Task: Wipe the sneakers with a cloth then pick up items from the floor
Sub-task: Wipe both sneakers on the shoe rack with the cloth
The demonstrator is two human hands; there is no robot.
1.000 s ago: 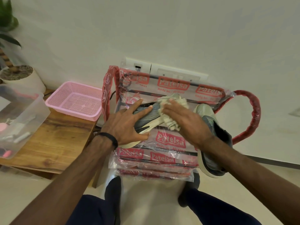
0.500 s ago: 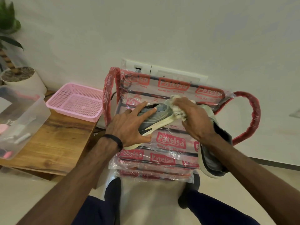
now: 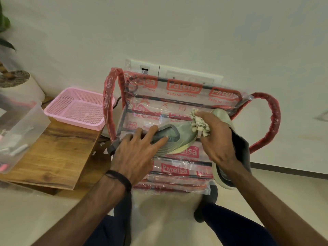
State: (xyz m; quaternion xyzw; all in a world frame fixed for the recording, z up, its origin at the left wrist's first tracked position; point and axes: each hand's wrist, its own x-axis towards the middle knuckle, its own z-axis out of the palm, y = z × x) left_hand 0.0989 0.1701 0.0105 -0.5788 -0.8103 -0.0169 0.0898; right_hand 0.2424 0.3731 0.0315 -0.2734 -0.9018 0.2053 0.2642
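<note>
A grey-green sneaker (image 3: pixel 179 137) lies on its side on the plastic-wrapped shoe rack (image 3: pixel 177 96). My left hand (image 3: pixel 136 153) presses down on its heel end, fingers spread over the collar. My right hand (image 3: pixel 215 139) holds a crumpled white cloth (image 3: pixel 197 124) against the sneaker's toe. The second sneaker (image 3: pixel 230 167) leans at the rack's right side, partly hidden behind my right wrist.
A pink mesh basket (image 3: pixel 76 108) and a clear plastic box (image 3: pixel 17 132) sit on a low wooden table (image 3: pixel 58 157) to the left. A potted plant (image 3: pixel 17 82) stands at the far left. White wall sockets (image 3: pixel 175 73) are behind the rack. My legs are below.
My right hand has slid the cloth along the sneaker toward its toe, to the right. My left hand has shifted back toward the heel.
</note>
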